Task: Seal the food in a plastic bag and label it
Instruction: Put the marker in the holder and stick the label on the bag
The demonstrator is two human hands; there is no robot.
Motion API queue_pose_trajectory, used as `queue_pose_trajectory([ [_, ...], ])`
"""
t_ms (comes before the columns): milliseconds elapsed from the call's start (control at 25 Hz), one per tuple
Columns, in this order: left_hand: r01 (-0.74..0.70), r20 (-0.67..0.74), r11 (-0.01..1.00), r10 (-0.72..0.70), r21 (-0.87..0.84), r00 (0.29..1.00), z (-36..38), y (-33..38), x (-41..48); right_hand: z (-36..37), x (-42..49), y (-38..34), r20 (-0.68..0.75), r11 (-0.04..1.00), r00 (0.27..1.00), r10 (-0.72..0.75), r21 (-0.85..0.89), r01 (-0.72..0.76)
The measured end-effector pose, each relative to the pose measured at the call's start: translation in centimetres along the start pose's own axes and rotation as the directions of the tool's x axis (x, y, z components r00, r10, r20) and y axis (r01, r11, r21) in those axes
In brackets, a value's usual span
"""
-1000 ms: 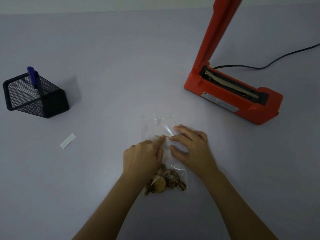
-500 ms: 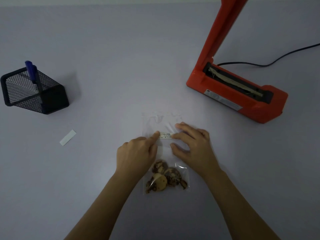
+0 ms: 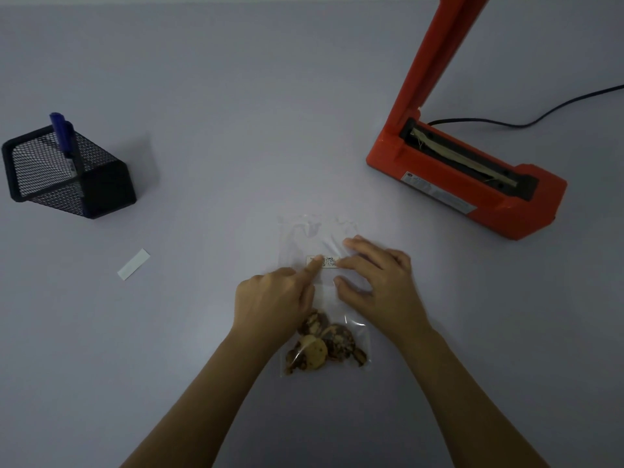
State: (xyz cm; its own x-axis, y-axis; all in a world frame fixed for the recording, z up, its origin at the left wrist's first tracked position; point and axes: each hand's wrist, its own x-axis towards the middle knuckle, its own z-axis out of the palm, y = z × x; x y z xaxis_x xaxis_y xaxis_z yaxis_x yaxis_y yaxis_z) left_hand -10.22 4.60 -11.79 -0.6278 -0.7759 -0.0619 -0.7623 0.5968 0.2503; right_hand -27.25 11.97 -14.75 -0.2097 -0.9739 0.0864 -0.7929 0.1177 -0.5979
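Observation:
A clear plastic bag [image 3: 305,236] lies flat on the grey table, with several cookies [image 3: 324,346] bunched at its near end. A small white label [image 3: 327,261] with dark writing sits on the bag's middle. My left hand [image 3: 273,302] presses its index fingertip on the label's left end, its other fingers curled. My right hand [image 3: 378,282] rests spread on the bag, fingertips at the label's right end. Neither hand grips anything.
A red heat sealer [image 3: 472,184] with its arm raised stands at the right, its black cord [image 3: 540,116] trailing off right. A black mesh pen holder [image 3: 67,173] with a blue marker [image 3: 62,133] stands at the left. A white backing strip [image 3: 133,265] lies near it.
My left hand has slid back toward me and left, uncovering the cookies; now only its index fingertip touches the label. The right hand stays on the bag.

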Motion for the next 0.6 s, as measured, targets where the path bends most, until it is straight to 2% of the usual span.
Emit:
queue_pose_trajectory([
  [160,0.045,-0.048,0.999,-0.045,-0.002,0.998,0.0,-0.7,0.5,0.0,0.0,0.0,-0.012,1.0,1.0,0.003,0.013,-0.003],
  [280,-0.026,-0.01,1.0,0.026,-0.013,1.0,0.0,-0.4,-0.1,-0.1,-0.1,0.0,0.016,1.0,1.0,-0.006,-0.009,0.006],
  [320,-0.011,-0.007,1.0,0.011,-0.021,1.0,-0.1,-0.3,-0.1,-0.2,0.0,0.0,0.031,1.0,1.0,0.004,0.007,-0.004],
  [440,0.082,-0.123,0.99,-0.096,-0.114,0.988,-0.4,-0.3,-0.1,-1.0,-0.1,-0.3,0.093,0.978,0.992,0.083,0.181,-0.099],
  [520,0.021,-0.195,0.977,-0.063,-0.214,0.979,-0.4,-0.1,-0.4,-1.8,-0.4,-0.6,0.093,0.964,0.993,0.075,0.25,-0.096],
  [600,-0.036,-0.152,0.971,-0.001,-0.238,0.988,0.0,0.5,-1.0,-2.4,-0.8,-1.2,0.055,0.974,0.998,0.038,0.22,-0.049],
])
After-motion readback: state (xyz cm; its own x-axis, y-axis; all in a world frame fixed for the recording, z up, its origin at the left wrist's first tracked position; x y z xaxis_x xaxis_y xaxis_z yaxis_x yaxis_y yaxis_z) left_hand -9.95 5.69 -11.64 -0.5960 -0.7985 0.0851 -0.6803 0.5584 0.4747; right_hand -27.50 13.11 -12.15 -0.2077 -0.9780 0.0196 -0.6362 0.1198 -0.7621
